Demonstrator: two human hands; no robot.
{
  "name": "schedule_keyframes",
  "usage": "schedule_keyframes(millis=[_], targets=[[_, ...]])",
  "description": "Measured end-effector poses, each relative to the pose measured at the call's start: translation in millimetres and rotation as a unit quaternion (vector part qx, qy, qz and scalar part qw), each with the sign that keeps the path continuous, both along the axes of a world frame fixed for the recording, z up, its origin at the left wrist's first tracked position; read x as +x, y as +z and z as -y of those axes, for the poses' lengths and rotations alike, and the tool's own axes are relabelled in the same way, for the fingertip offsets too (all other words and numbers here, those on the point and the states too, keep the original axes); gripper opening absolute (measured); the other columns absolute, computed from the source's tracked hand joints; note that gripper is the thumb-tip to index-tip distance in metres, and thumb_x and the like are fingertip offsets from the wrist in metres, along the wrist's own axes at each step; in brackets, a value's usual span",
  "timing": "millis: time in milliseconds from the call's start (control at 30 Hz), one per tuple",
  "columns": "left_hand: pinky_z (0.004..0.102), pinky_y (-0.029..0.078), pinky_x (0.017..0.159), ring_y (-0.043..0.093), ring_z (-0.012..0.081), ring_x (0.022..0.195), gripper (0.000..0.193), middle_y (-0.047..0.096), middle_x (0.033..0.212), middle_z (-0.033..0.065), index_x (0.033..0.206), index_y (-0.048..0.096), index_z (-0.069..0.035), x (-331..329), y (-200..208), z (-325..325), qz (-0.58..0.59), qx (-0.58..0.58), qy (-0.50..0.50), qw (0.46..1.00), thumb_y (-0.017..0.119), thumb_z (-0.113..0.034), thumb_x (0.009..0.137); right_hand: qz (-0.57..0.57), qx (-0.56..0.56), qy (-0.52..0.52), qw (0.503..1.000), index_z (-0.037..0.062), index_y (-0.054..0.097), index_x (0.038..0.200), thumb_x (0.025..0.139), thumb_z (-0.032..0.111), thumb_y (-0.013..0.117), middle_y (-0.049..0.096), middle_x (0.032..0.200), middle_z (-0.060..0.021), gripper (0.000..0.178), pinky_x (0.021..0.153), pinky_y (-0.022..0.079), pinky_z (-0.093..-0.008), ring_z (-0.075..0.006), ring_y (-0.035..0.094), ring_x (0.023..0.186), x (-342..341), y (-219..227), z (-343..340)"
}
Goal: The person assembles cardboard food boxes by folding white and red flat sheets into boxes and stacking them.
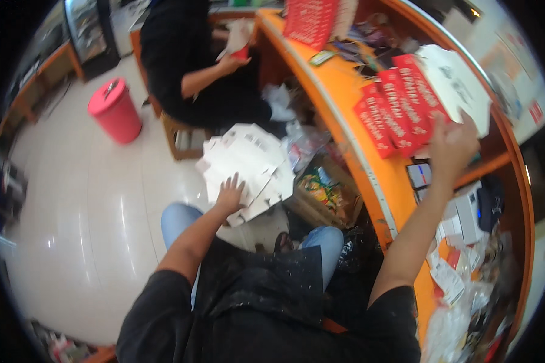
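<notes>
**Q:** Locate the white card stack (pixel 248 151).
**A:** Just beyond the person's knees, left of the orange counter (pixel 336 81). Its support is hidden. The left hand (pixel 230 195) lies on it, palm down, fingers spread.

**Q:** State the right hand's (pixel 455 145) condition.
**A:** Positioned over the counter, at the red card pieces (pixel 384 118) and white sheet (pixel 457 81). Whether it grips either cannot be told.

**Q:** Surroundings?
**A:** A cardboard box (pixel 312 212) of packets stands between stack and counter. Beyond, a co-worker (pixel 178 60) holds a red-and-white item (pixel 239 42). Left: a pink bin (pixel 116 112).
</notes>
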State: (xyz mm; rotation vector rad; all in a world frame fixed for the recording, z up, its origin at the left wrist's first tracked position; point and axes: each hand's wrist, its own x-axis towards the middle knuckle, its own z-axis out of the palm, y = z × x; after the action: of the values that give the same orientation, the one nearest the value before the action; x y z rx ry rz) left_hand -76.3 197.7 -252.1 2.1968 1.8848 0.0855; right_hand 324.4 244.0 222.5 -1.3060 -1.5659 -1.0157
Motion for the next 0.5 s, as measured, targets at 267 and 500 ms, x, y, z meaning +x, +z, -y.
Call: schedule_keyframes(millis=[267,500], targets=[[0.0489,0.054,0.093,0.054,0.0486,0.123,0.088,0.044,0.144,0.0286,0.130,0.052,0.005,-5.2,-21.2,-1.2,-0.033,-0.131,-0.024,0.991,0.089,-0.046,0.067,-0.082,-0.064,0.195,0.975,0.0008,0.061,0.123,0.096,0.004,0.060,0.060,0.128,-0.0151,0.027,0.097,0.052,-0.0378,-0.0255,0.059,0.118,-1.2,-61.6,132.6],[0.0421,0.058,0.080,0.071,0.0326,0.092,0.022,0.071,0.095,0.0188,0.100,0.069,0.000,-10.6,-16.4,-11.9,-0.069,-0.109,-0.147,0.981,0.063,-0.015,0.085,-0.177,-0.155,0.224,0.946,-0.0009,0.060,0.120,0.097,0.002,0.055,0.060,0.125,-0.0165,0.024,0.096,0.053,-0.0355,-0.0257,0.060,0.116,24.1,-111.8,177.4]])
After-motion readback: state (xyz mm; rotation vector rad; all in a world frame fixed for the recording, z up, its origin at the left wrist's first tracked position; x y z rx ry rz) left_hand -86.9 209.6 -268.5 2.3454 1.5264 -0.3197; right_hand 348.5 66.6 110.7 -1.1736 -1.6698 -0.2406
